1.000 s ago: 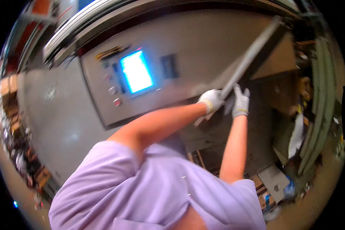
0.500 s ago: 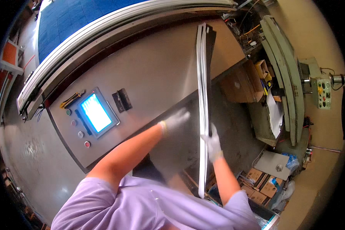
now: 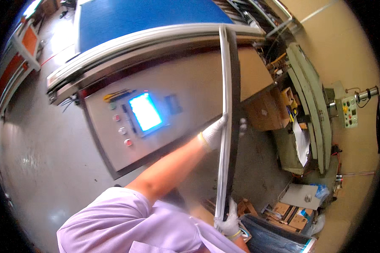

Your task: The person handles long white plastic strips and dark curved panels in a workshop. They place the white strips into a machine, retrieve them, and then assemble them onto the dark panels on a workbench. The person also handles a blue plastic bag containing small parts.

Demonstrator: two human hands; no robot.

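Observation:
A bundle of long, narrow white-and-dark strips (image 3: 226, 84) stands lengthwise before me, running from the far rail toward my body. My gloved left hand (image 3: 215, 131) is wrapped around its middle, with blurred fingertips showing past the dark right side. Close to my body, my gloved right hand (image 3: 230, 221) grips the near end of the bundle. Part of that hand's fingers is hidden. What the strips are made of I cannot make out.
Left of the bundle is a metal machine top (image 3: 194, 92) with a lit screen (image 3: 145, 111), push buttons (image 3: 122, 130) and yellow-handled pliers (image 3: 118, 95). Beyond lies a blue surface (image 3: 152, 21). At right are a cardboard box (image 3: 264, 109), a green machine (image 3: 312, 109) and stacked cartons (image 3: 297, 217).
My left hand has moved from beside the strips onto their middle. My right hand has slid down to the near end. The view has shifted, and the strips' far end now overlaps the rail.

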